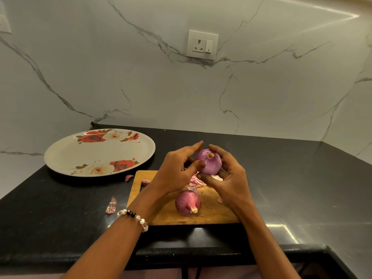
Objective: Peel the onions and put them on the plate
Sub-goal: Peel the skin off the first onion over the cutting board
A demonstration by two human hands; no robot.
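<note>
A smooth purple peeled onion [210, 163] is held above the wooden cutting board [167, 214], root end toward me. My left hand [177, 170] grips its left side, thumb pressed on the skin. My right hand [227, 178] cups its right side and underside with curled fingers. A second onion [187, 203], still in its reddish dry skin, lies on the board below my hands. The white plate [84, 156] with red rose prints sits to the left, with nothing on it.
Loose pieces of onion skin [196, 181] lie on the board under my hands, and more onion skin scraps [111, 206] lie on the black counter left of the board. A marble wall with a socket [202, 45] stands behind.
</note>
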